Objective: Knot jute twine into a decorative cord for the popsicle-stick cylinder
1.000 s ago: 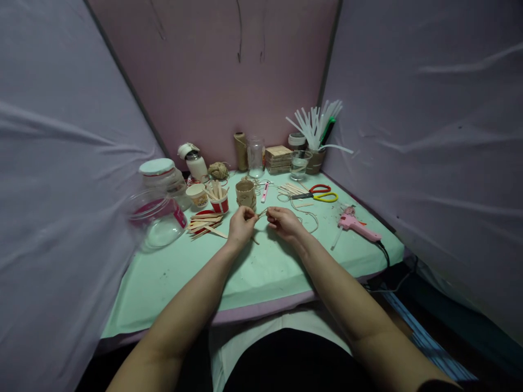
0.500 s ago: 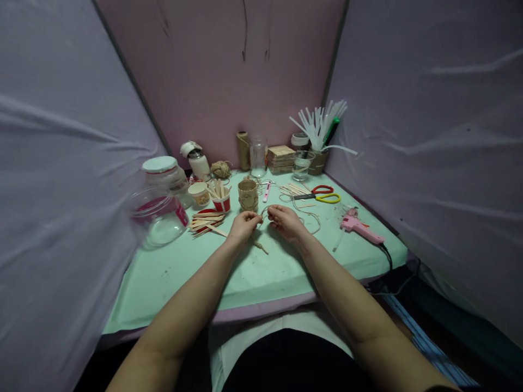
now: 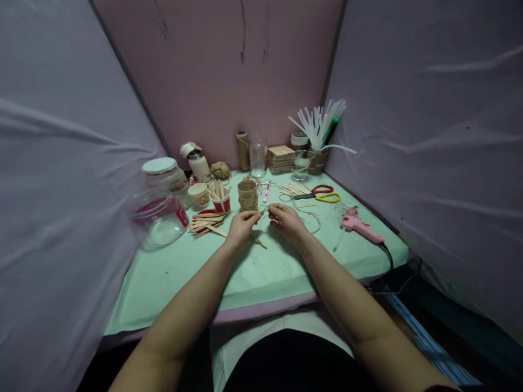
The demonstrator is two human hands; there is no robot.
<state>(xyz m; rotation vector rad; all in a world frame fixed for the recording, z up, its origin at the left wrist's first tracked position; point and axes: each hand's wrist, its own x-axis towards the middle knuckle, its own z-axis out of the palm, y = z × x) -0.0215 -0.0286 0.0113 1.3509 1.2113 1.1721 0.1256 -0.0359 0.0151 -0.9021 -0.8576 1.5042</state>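
Observation:
My left hand (image 3: pixel 243 224) and my right hand (image 3: pixel 286 219) are close together over the middle of the table, fingertips pinched. A thin tan twine (image 3: pixel 265 210) runs between them, gripped by both. Below my left hand, a knotted twine end (image 3: pixel 259 243) hangs or lies over the cloth; I cannot tell which. More of the cord curves out on the table to the right of my right hand. Just beyond my hands stands a tan cup-shaped holder (image 3: pixel 248 195) with braided trim around it.
Craft sticks (image 3: pixel 207 223) and a red-and-white cup (image 3: pixel 222 203) lie left, beside a clear plastic jar (image 3: pixel 163 226). Scissors (image 3: pixel 324 194) and a pink glue gun (image 3: pixel 362 227) with a cord are on the right. Jars, twine rolls and glue sticks (image 3: pixel 316 128) line the back.
The loop of twine between my hands has been drawn smaller and straighter. The knotted end has shifted slightly left. My hands stay in nearly the same place.

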